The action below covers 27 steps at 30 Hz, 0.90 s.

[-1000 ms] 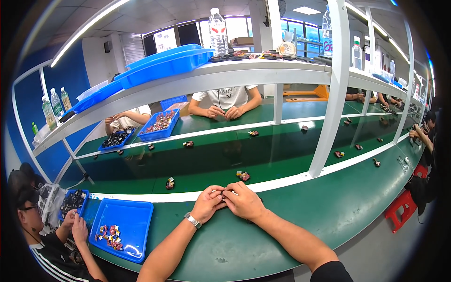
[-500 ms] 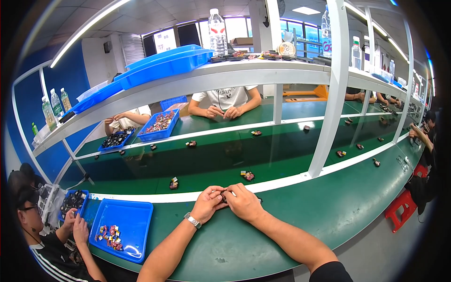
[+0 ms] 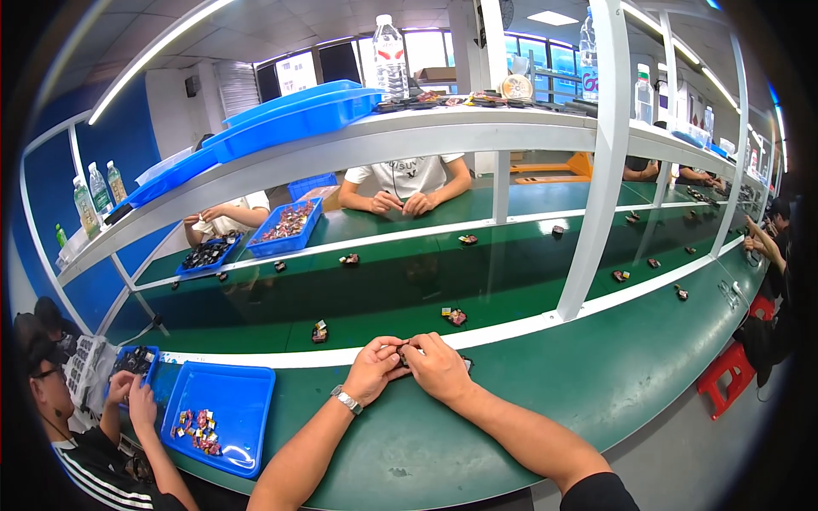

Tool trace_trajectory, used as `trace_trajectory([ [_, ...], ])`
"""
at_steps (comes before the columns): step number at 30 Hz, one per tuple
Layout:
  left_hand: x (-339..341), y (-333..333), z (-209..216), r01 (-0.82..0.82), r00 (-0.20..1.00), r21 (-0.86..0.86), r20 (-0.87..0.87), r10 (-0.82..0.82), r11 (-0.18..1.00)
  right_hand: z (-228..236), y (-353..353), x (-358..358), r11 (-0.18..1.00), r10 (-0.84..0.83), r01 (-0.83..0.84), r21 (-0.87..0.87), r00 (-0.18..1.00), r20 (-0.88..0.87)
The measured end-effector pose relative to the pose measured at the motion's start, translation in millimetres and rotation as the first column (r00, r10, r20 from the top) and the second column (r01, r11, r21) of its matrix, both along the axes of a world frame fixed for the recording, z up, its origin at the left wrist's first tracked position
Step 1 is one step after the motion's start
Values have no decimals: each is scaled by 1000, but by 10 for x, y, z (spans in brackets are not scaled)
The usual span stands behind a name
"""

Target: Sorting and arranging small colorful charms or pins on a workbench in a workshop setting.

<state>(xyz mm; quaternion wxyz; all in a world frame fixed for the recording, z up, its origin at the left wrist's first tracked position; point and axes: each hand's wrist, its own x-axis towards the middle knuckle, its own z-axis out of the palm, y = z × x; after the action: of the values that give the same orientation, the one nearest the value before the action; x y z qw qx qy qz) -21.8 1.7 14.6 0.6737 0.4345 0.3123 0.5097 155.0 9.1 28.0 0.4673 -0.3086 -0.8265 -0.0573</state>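
My left hand [image 3: 375, 371] and my right hand [image 3: 438, 366] meet over the near green worktop [image 3: 511, 400]. Between their pinched fingers is a small dark part [image 3: 403, 354], mostly hidden by the fingers. The left hand steadies it from the left, while the right hand's fingers press on it from above. Just beyond my right hand, another small dark piece [image 3: 468, 364] shows at its edge. A blue tray [image 3: 247, 392] to the left of my left forearm holds several small parts with reddish wires and yellow-white bits [image 3: 198, 431].
Past a white rail, a dark green belt [image 3: 375, 294] carries several small wired parts [image 3: 455, 317]. A white post [image 3: 588, 204] and an overhead shelf [image 3: 477, 128] stand in front. Co-workers sit at left, opposite and far right. A red stool [image 3: 727, 378] stands at right.
Parts on the belt have shifted slightly to the right. The left co-worker's hands have risen a little. My hands hold nearly the same pose on the dark part.
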Motion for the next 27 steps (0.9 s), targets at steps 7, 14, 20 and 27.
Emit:
trace_trajectory([
  [7,5,-29,47,-11,1000,-2,-7,11,1000,-22,1,-4,1000,4,-4,4,1000,-21],
  [14,24,2,16,-21,1000,0,6,21,1000,-92,32,-14,1000,-17,17,-2,998,-58],
  [20,-44,14,-41,-33,999,4,-8,33,999,-56,-13,-61,997,-30,33,75,999,-36],
  [27,-28,11,-58,-61,998,6,21,61,998,-42,-143,-74,997,-73,72,25,997,6],
])
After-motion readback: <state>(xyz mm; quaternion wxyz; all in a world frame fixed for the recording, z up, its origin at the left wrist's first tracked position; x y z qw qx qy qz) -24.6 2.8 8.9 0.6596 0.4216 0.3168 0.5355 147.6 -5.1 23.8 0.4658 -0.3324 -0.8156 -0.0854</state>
